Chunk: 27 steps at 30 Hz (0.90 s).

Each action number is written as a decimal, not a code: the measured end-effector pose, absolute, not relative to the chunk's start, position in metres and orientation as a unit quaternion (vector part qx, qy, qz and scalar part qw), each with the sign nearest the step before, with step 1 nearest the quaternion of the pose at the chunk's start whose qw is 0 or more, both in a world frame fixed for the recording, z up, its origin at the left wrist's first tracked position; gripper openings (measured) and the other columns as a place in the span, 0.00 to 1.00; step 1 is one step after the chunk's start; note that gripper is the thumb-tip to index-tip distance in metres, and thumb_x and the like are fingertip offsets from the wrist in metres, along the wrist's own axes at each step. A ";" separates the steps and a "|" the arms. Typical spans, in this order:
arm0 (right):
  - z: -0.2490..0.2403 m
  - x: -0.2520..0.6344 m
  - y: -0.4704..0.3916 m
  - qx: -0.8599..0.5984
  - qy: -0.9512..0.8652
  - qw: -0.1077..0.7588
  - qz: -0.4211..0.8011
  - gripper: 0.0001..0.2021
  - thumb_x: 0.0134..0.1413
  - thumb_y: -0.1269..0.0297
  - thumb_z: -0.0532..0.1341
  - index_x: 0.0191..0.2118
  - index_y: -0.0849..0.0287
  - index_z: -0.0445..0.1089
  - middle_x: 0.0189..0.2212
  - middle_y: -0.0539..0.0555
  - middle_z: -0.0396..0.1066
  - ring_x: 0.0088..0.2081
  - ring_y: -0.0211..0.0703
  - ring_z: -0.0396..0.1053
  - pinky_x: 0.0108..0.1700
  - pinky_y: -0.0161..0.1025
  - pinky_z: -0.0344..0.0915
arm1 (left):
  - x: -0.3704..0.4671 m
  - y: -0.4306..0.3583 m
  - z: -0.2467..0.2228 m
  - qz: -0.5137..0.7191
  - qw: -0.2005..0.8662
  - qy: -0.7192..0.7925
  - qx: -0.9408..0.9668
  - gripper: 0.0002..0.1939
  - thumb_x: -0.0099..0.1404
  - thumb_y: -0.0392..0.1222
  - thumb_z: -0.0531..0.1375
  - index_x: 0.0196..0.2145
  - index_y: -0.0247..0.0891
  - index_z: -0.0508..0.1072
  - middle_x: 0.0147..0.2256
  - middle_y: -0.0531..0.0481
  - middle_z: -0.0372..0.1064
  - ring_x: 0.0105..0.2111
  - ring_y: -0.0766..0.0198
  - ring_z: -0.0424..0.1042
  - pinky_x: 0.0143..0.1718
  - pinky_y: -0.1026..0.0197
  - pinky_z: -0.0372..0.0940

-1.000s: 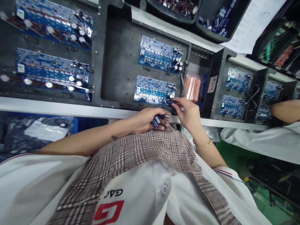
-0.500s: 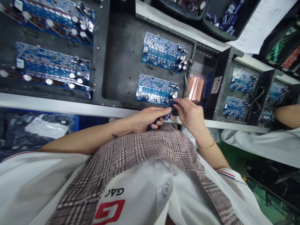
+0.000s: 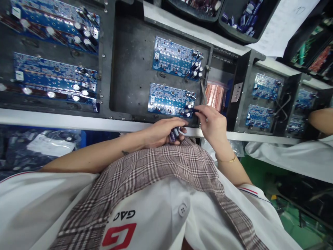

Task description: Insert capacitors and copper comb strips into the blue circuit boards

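Note:
Several dark cylindrical capacitors [image 3: 174, 134] lie in the curled fingers of my left hand [image 3: 162, 132], just below the front rail. My right hand [image 3: 213, 121] pinches a dark capacitor [image 3: 195, 110] at the right front corner of the nearer blue circuit board [image 3: 170, 100]; its fingertips partly cover the part. White-topped capacitors stand on that board near its right end. Behind it, in the same dark fixture [image 3: 130, 69], sits a second blue circuit board [image 3: 178, 57] with several upright capacitors at its right end.
To the left, another fixture holds two fuller circuit boards [image 3: 54, 74]. Black bins [image 3: 240, 17] of capacitors stand at the back. Copper-coloured parts in a bag [image 3: 215, 95] lie right of my fixture. A co-worker's arm [image 3: 321, 119] reaches in at the far right, by more boards [image 3: 267, 86].
My right hand has shifted slightly right along the nearer board's edge with a capacitor in its fingers. My left hand has turned, showing more of its capacitors. The view has moved a little.

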State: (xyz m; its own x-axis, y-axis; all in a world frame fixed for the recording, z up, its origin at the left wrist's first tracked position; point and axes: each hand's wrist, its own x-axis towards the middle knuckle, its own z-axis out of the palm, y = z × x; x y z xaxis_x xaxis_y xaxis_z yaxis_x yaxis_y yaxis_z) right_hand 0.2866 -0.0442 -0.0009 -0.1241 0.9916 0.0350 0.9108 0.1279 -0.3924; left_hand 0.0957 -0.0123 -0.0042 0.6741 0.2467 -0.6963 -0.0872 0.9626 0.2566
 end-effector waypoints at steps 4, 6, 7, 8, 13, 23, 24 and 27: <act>-0.013 0.291 -0.034 -0.645 -0.748 0.089 0.128 0.11 0.62 0.71 0.55 0.46 0.56 0.72 0.42 0.51 0.77 0.42 0.42 0.74 0.42 0.39 0.70 | 0.093 -0.009 -0.005 0.064 0.915 0.378 0.122 0.11 0.67 0.30 0.50 0.44 0.31 0.69 0.31 0.45 0.69 0.22 0.69 0.68 0.17 0.69 0.57; -0.011 0.289 -0.032 -0.644 -0.755 0.059 0.109 0.10 0.63 0.70 0.55 0.45 0.57 0.72 0.41 0.52 0.77 0.39 0.43 0.75 0.38 0.38 0.69 | 0.090 -0.007 -0.004 0.051 0.921 0.365 0.130 0.09 0.68 0.32 0.51 0.43 0.32 0.69 0.29 0.46 0.68 0.19 0.72 0.64 0.14 0.72 0.50; -0.011 0.289 -0.033 -0.641 -0.759 0.049 0.100 0.10 0.63 0.70 0.55 0.45 0.57 0.72 0.40 0.53 0.76 0.38 0.43 0.74 0.37 0.38 0.69 | 0.089 -0.006 -0.004 0.044 0.922 0.361 0.130 0.07 0.68 0.34 0.52 0.42 0.33 0.68 0.28 0.48 0.67 0.17 0.74 0.61 0.13 0.73 0.47; -0.011 0.289 -0.033 -0.636 -0.765 0.045 0.093 0.11 0.63 0.71 0.54 0.46 0.57 0.71 0.41 0.54 0.76 0.38 0.43 0.74 0.36 0.38 0.69 | 0.089 -0.005 -0.003 0.040 0.923 0.360 0.129 0.05 0.69 0.36 0.54 0.41 0.34 0.67 0.27 0.49 0.66 0.16 0.75 0.58 0.12 0.73 0.44; -0.022 0.295 -0.040 -0.566 -0.812 0.087 0.115 0.13 0.63 0.74 0.51 0.49 0.60 0.68 0.46 0.58 0.74 0.44 0.44 0.72 0.46 0.41 0.69 | 0.090 0.000 -0.008 0.062 0.922 0.371 0.096 0.04 0.69 0.38 0.54 0.40 0.36 0.67 0.26 0.54 0.59 0.16 0.77 0.54 0.13 0.75 0.40; 0.026 0.282 -0.048 -0.634 -0.662 0.376 0.135 0.12 0.60 0.71 0.59 0.48 0.51 0.71 0.41 0.53 0.75 0.43 0.43 0.73 0.48 0.45 0.72 | 0.139 0.055 0.019 0.004 0.907 0.378 0.186 0.22 0.70 0.57 0.49 0.29 0.36 0.65 0.19 0.57 0.49 0.14 0.76 0.43 0.14 0.72 0.35; 0.027 0.285 -0.044 -0.655 -0.625 0.413 0.100 0.12 0.59 0.71 0.59 0.47 0.50 0.71 0.40 0.54 0.75 0.43 0.44 0.73 0.47 0.46 0.72 | 0.156 0.081 0.027 0.028 0.905 0.363 0.219 0.22 0.70 0.57 0.48 0.32 0.35 0.67 0.20 0.55 0.52 0.15 0.74 0.47 0.14 0.72 0.39; 0.022 0.291 -0.036 -0.661 -0.599 0.447 0.073 0.11 0.58 0.70 0.60 0.46 0.50 0.72 0.39 0.54 0.76 0.41 0.45 0.74 0.46 0.47 0.73 | 0.204 0.177 0.047 0.192 0.829 0.346 0.396 0.22 0.70 0.55 0.49 0.47 0.34 0.69 0.36 0.41 0.68 0.31 0.63 0.68 0.28 0.65 0.61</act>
State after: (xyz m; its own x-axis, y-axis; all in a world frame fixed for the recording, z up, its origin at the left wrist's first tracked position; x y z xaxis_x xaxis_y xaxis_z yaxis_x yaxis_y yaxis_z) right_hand 0.2912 -0.0362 0.0219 0.2728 0.8558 0.4395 0.7257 0.1168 -0.6780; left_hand 0.2041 0.1767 0.0471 0.6878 0.5913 -0.4211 -0.0440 0.6130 0.7889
